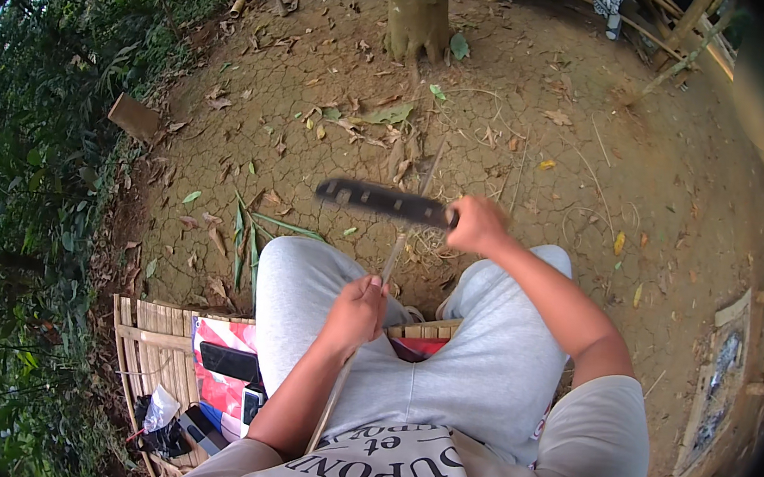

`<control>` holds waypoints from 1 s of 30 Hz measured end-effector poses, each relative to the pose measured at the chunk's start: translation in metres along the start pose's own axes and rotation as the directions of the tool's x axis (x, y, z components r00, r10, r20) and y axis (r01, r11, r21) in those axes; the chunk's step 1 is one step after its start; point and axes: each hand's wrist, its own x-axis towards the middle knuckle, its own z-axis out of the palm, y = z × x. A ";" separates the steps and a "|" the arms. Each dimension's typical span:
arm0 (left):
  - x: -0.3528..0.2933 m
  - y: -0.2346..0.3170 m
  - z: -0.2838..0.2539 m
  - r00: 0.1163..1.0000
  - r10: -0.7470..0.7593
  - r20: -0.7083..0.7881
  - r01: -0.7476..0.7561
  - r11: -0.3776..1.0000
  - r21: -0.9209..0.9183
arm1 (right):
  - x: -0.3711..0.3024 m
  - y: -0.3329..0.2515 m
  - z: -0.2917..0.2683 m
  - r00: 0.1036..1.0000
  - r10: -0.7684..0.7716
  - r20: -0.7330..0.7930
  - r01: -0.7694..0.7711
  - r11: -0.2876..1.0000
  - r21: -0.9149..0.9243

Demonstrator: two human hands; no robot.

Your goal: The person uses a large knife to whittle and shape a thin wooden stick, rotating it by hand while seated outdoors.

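Note:
My right hand (481, 226) is closed around the handle of a machete (377, 201), a large knife with a broad dark blade and a row of lighter patches along it. The blade points left, in front of my knees. Below it, my left hand (359, 309) grips a long thin pale strip (394, 254) that looks like split cane or bamboo. Behind this hand the strip runs back beneath my left forearm; ahead it slants away past the blade, which crosses over it. Whether blade and strip touch, I cannot tell.
I sit on a bamboo-slat bench (146, 314). At my left lie a red-and-white cloth (216, 331), a black phone (229, 362) and a clear plastic bag (161, 409). Ahead stand a tree trunk (415, 9) and a wooden block (134, 117) on cracked earth with dry leaves.

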 end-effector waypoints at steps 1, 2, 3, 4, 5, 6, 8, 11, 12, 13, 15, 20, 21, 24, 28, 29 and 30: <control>-0.007 -0.001 0.005 1.000 -0.015 0.027 0.016 0.999 -0.031 | 0.013 0.012 -0.005 0.996 0.082 -0.027 -0.082 0.997 -0.001; -0.014 -0.002 0.010 0.998 -0.033 0.058 0.036 0.998 -0.056 | 0.036 0.036 -0.010 0.968 0.243 -0.069 -0.244 0.970 -0.010; -0.017 -0.001 0.016 0.993 -0.062 0.099 0.070 0.994 -0.083 | 0.057 0.065 -0.021 0.908 0.401 -0.121 -0.405 0.914 -0.016; -0.020 0.001 0.020 0.988 -0.084 0.131 0.099 0.989 -0.110 | 0.070 0.087 -0.032 0.858 0.484 -0.171 -0.486 0.874 0.034; -0.019 0.004 0.021 0.982 -0.100 0.162 0.122 0.984 -0.133 | 0.078 0.107 -0.042 0.799 0.560 -0.219 -0.554 0.827 0.094; -0.015 0.009 0.017 0.981 -0.081 0.174 0.111 0.980 -0.167 | 0.080 0.125 -0.046 0.784 0.577 -0.228 -0.557 0.817 0.150; -0.004 0.010 0.008 0.979 -0.060 0.197 0.110 0.961 -0.253 | 0.078 0.150 -0.048 0.759 0.611 -0.226 -0.565 0.790 0.239; 0.016 0.002 -0.009 0.950 -0.107 0.293 0.228 0.881 -0.414 | 0.047 0.124 -0.041 0.884 0.431 -0.180 -0.357 0.872 0.334; 0.019 0.004 -0.008 0.944 -0.121 0.307 0.247 0.877 -0.413 | 0.025 0.099 -0.048 0.925 0.332 -0.186 -0.264 0.911 0.315; 0.020 0.008 -0.006 0.937 -0.134 0.321 0.265 0.874 -0.408 | 0.004 0.073 -0.056 0.954 0.230 -0.193 -0.166 0.939 0.301; 0.026 0.010 -0.007 0.915 -0.139 0.379 0.307 0.850 -0.428 | -0.023 0.056 -0.055 0.998 0.029 -0.060 -0.004 0.922 0.387; 0.021 0.017 -0.001 0.908 -0.148 0.392 0.311 0.865 -0.394 | -0.063 -0.009 -0.031 0.989 -0.151 0.003 0.148 0.970 0.192; 0.019 0.016 0.001 0.914 -0.149 0.377 0.303 0.870 -0.390 | -0.063 -0.011 -0.023 0.975 -0.215 -0.051 0.221 0.960 0.172; 0.012 0.009 0.009 0.940 -0.140 0.310 0.235 0.926 -0.296 | -0.055 -0.011 -0.002 0.938 -0.331 -0.101 0.338 0.938 0.071; 0.008 -0.003 0.005 0.951 -0.131 0.280 0.212 0.936 -0.281 | -0.028 -0.009 -0.008 0.977 -0.215 -0.011 0.214 0.976 -0.045; 0.004 -0.006 0.007 0.947 -0.141 0.290 0.225 0.934 -0.279 | -0.020 -0.005 -0.009 0.985 -0.170 -0.017 0.169 0.985 -0.044; 0.002 -0.007 0.009 0.940 -0.152 0.304 0.239 0.932 -0.274 | -0.011 0.002 -0.012 0.992 -0.128 -0.021 0.127 0.991 -0.037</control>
